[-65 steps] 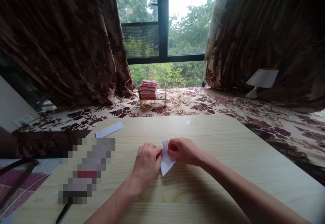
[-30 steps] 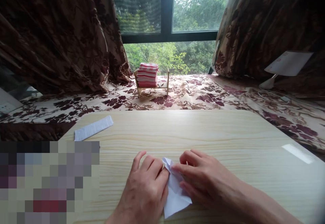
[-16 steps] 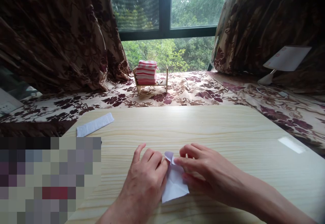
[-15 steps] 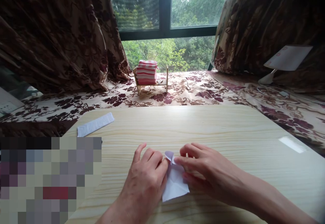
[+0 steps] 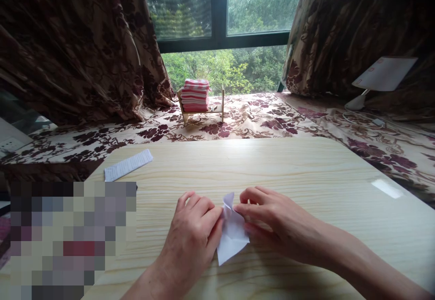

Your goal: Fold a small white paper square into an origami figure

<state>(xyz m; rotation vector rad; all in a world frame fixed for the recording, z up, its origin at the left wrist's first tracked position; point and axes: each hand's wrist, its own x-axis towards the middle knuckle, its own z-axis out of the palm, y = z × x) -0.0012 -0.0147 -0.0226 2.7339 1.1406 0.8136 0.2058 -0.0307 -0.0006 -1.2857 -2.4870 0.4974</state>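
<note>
While left hand (image 5: 194,228) pinches part-folded white paper sheet (image 5: 232,237), lower centre, its flap (image 5: 229,200) looks unpressed; grip of right hand (image 5: 276,220) unclear.

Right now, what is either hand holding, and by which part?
A creased white paper: the left hand holds its left edge near the narrow far end; the right hand touches its right edge, grip unclear.

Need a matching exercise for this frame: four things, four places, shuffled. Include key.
1. Plain white paper
2. Lamp
3. Striped cloths
4. Lined strip

A. In front of the right-hand curtain
B. Near the table's far left corner
C. Between left hand and right hand
D. On a small rack

Pairs: 1-C, 2-A, 3-D, 4-B
</note>
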